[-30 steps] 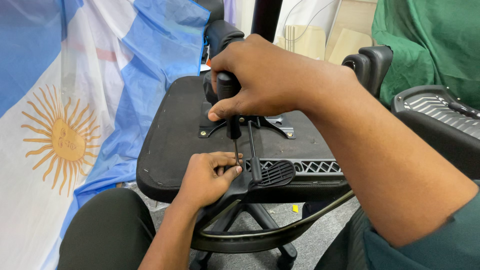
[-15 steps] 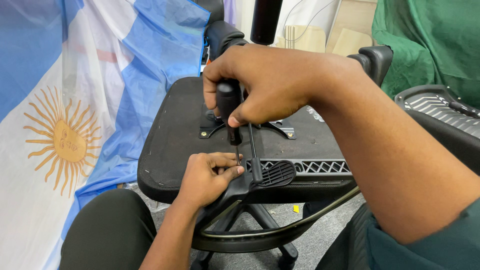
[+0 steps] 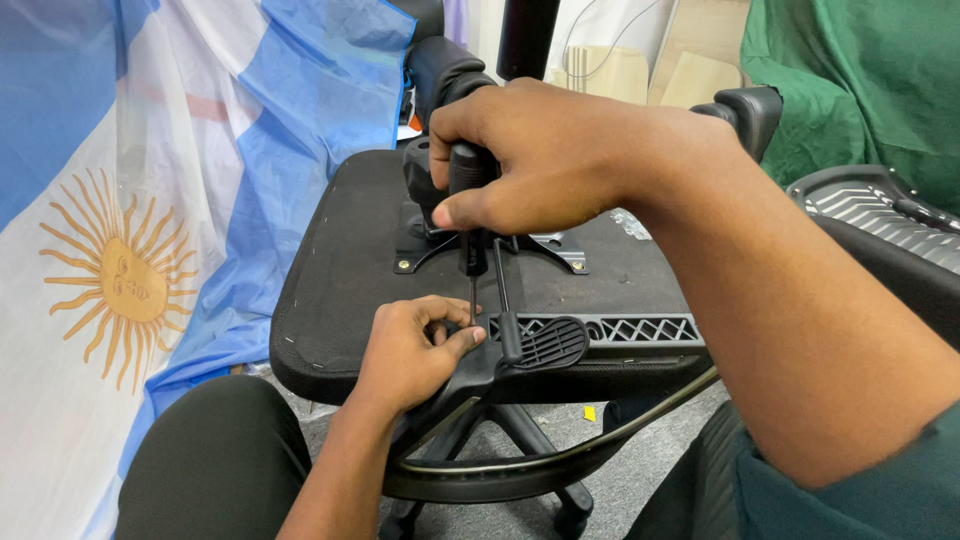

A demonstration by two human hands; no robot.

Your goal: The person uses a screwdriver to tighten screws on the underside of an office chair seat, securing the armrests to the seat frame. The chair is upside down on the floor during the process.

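Note:
An upturned black office chair seat (image 3: 345,270) lies in front of me, its metal mounting plate (image 3: 560,248) facing up. My right hand (image 3: 530,160) grips the black handle of a screwdriver (image 3: 470,215) held upright, its thin shaft pointing down at the seat's near edge. My left hand (image 3: 410,350) pinches the shaft's tip against a black plastic bracket (image 3: 540,345) with a ribbed oval pad. The screw itself is hidden by my fingers.
A blue and white flag with a yellow sun (image 3: 120,290) hangs at the left. A green cloth (image 3: 850,80) drapes at the back right. Another chair part (image 3: 880,215) sits to the right, and the wheeled chair base (image 3: 520,470) lies on the grey floor below.
My right hand has turned slightly around the screwdriver handle and shifted a little to the left. My left hand has stayed at the tip.

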